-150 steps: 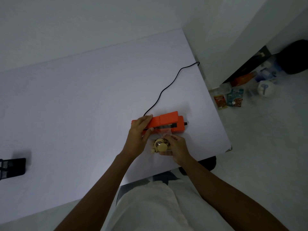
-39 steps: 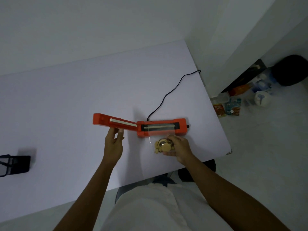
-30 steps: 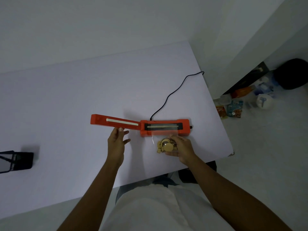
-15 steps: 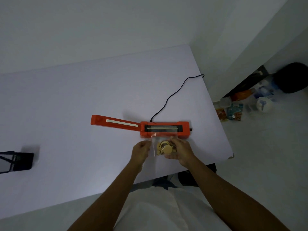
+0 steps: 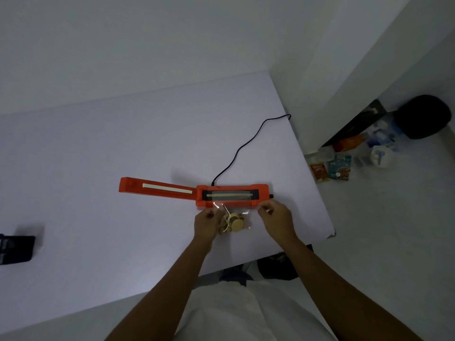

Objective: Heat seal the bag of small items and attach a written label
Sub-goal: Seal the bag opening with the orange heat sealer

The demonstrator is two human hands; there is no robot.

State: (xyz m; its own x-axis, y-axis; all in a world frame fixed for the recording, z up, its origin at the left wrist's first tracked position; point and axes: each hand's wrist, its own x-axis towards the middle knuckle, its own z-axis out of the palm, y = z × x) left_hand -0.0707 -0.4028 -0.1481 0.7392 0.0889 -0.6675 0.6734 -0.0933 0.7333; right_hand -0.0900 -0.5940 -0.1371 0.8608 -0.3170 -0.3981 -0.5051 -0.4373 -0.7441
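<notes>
An orange heat sealer (image 5: 232,194) lies on the white table (image 5: 123,148) with its lid (image 5: 157,188) swung flat out to the left, baring the sealing strip. A clear plastic bag (image 5: 235,219) of small tan round items rests just in front of the sealer, its top edge lying over the base's front. My left hand (image 5: 208,223) pinches the bag's left top corner. My right hand (image 5: 275,219) pinches its right top corner. No label is in view.
A black power cord (image 5: 242,148) runs from the sealer to the table's right edge. A black object (image 5: 16,248) sits at the table's left edge. Packets and containers (image 5: 344,163) and a dark bag (image 5: 421,116) lie on the floor at the right.
The sealer's lid, pressed down five seconds ago, was swung open to the left. My left hand then left the lid and took the bag's left corner; my right hand shifted to the right corner.
</notes>
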